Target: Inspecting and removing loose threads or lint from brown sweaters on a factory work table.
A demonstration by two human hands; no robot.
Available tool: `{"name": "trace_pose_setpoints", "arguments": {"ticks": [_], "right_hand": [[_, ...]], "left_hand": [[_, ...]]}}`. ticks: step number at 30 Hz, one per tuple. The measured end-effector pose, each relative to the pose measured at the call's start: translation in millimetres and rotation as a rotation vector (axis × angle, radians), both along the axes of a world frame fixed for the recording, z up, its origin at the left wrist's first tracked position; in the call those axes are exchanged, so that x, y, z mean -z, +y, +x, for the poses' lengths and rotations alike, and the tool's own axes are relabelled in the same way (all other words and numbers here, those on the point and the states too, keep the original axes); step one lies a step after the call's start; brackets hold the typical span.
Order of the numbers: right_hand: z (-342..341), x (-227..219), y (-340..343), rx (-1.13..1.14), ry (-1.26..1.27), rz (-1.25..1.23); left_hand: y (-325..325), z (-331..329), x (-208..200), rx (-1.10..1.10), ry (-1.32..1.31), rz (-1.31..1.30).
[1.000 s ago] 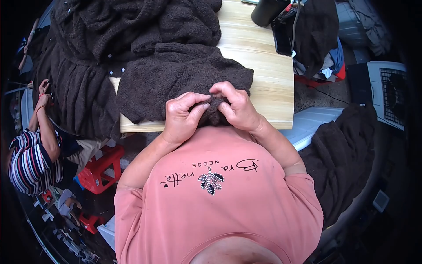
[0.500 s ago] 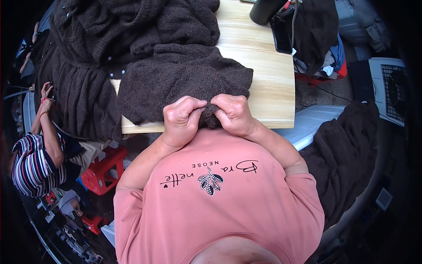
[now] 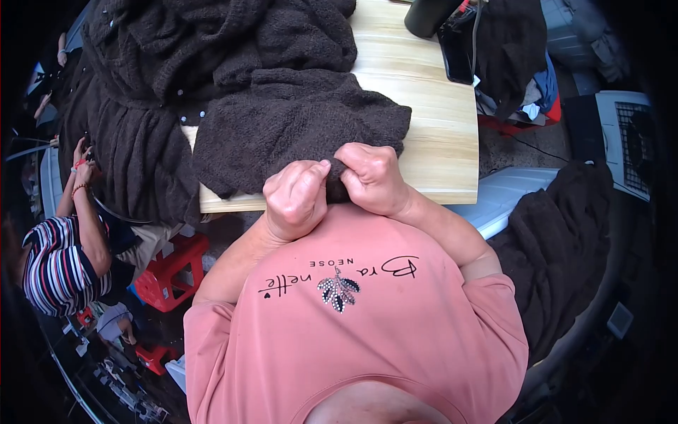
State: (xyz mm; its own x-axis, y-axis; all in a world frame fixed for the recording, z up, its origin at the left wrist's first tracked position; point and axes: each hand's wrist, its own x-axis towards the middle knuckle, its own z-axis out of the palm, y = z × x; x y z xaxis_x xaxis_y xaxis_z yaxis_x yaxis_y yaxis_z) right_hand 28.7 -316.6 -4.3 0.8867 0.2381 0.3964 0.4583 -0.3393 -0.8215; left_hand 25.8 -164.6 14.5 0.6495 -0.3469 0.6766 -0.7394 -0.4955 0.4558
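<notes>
A dark brown knitted garment (image 3: 289,134) lies bunched at the table's front edge, right before my body. My left hand (image 3: 296,199) is closed on the garment's near edge, thumb and fingers pressed together. Close beside it, my right hand (image 3: 371,178) pinches the same edge, its knuckles curled. Only a narrow strip of knit shows between the two fists, so what lies inside the fingers is hidden.
A larger heap of dark brown knitwear (image 3: 183,42) covers the left of the pale wooden table (image 3: 445,155). A black cylinder (image 3: 426,18) and a phone (image 3: 458,60) lie far right. At left, a co-worker in a striped shirt (image 3: 63,261) sits near a red stool (image 3: 169,275).
Both fists have turned and drawn nearer each other, my left one bending over more. The tuft of knit that hung between them is now mostly covered. The whole view has shifted slightly.
</notes>
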Motion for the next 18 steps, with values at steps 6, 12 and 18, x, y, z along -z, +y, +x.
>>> {"name": "trace_pose_setpoints", "arguments": {"ticks": [6,12,18], "right_hand": [[6.6,-7.7,-5.7,-0.109,0.102,0.175],[8.9,-7.2,-18.4,-0.208,0.156,0.165],[16.9,-7.5,-23.5,-0.325,0.195,0.156]], "left_hand": [[4.4,-4.9,-4.5,-0.105,0.360,-0.287],[7.7,0.3,-9.1,0.076,1.131,-0.816],[7.8,4.0,-7.4,0.077,1.087,-0.641]]}}
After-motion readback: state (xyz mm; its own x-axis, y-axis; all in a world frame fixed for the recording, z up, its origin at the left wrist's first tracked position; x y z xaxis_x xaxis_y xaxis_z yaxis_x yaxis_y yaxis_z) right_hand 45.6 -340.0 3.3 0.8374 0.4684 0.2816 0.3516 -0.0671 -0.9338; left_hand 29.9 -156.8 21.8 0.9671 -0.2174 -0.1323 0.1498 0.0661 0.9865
